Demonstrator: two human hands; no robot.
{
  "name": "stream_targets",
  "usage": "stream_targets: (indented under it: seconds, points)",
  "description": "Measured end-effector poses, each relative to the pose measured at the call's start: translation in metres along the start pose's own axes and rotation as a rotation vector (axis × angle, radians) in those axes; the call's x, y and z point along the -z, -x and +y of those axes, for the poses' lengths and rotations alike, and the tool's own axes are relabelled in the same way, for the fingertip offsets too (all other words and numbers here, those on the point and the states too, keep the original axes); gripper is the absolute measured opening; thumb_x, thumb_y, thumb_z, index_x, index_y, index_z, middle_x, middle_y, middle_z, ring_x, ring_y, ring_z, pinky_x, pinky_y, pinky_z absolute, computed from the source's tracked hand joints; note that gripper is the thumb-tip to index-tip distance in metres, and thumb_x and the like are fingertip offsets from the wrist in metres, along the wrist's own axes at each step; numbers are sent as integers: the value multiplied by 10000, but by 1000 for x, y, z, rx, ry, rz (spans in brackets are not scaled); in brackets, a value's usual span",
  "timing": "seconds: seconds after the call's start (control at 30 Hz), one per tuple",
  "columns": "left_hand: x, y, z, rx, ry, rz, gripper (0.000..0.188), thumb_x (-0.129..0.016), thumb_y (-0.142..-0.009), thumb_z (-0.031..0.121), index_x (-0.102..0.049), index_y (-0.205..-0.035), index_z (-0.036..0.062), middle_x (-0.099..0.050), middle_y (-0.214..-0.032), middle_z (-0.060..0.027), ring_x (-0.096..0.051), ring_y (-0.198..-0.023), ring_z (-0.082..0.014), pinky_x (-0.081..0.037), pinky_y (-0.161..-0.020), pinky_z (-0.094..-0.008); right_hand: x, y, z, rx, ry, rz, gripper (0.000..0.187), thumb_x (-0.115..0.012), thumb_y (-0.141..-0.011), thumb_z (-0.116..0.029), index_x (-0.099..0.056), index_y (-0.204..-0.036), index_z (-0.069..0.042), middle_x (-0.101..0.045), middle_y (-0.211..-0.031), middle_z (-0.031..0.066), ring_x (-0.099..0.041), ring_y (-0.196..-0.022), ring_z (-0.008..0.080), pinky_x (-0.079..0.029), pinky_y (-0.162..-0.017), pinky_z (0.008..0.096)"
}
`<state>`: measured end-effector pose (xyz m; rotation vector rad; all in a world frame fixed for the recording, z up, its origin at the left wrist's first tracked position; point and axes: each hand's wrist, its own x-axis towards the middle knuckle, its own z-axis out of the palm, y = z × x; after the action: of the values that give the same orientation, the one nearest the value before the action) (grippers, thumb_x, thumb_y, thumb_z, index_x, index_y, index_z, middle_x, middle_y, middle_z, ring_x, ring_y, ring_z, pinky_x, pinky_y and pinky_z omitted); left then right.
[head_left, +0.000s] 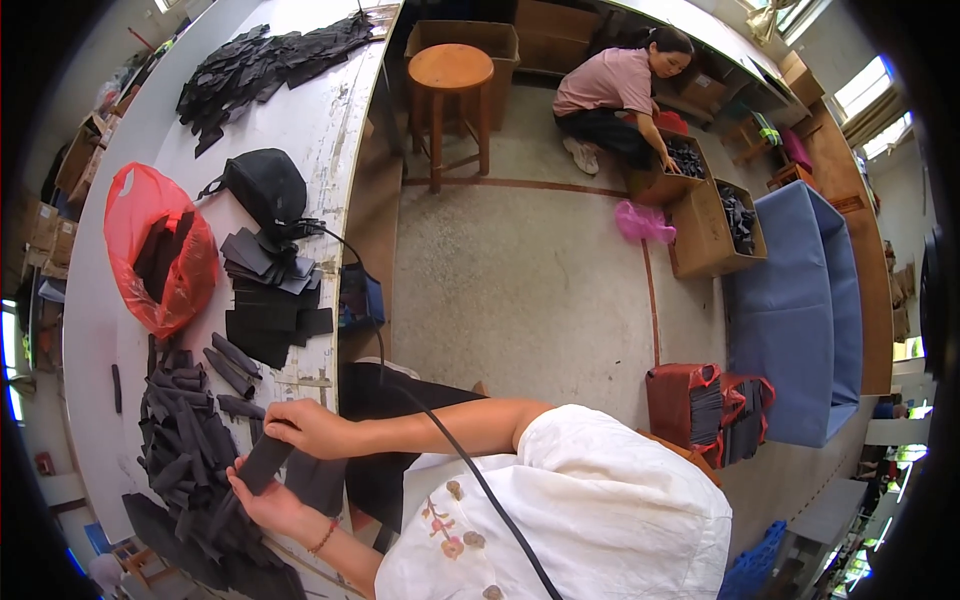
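Between my hands is a small dark grey fabric piece, held over the table's edge. My right hand pinches its upper end, thumb on top. My left hand, with a bracelet at the wrist, grips the lower end from below. Just beyond them lies a heap of rolled and folded dark fabric pieces on the white table. Flat dark pieces are stacked farther along, beside a red plastic bag with dark material inside.
A black pouch-like item and another dark fabric pile lie farther up the table. A black cable crosses in front of me. A wooden stool stands beyond. Another person crouches by cardboard boxes.
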<state>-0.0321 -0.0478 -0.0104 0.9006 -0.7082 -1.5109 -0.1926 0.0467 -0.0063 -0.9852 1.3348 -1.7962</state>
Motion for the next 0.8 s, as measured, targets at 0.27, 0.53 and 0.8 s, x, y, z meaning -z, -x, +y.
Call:
stream_targets:
  seconds: [0.27,0.53,0.8]
  points:
    - [5,1,0,-11,-8,-29,306,-558,-963,156,-527,-1165,-72,-612,-1099,-158,-587,-1046,-242,-446,-966,-368,1,0,5,29,-7,9,128,-577,-922,-113,-596,-927,14,-616,-749,127,-572,-679,193,-466,-649,319]
    - [2,4,1,-26,-25,-27,308,-561,-962,150,-526,-1167,-78,-607,-1100,-167,-587,-1043,-248,-454,-966,-371,1,1,2,7,-64,18,147,-591,-902,-124,-610,-915,21,-625,-743,154,-589,-668,225,-468,-638,343]
    - [3,4,-4,0,-3,-2,320,-564,-961,159,-526,-1171,-80,-607,-1092,-164,-590,-1038,-243,-456,-958,-365,2,4,3,-5,-50,44,151,-598,-891,-126,-604,-889,24,-622,-739,158,-595,-669,241,-467,-637,352]
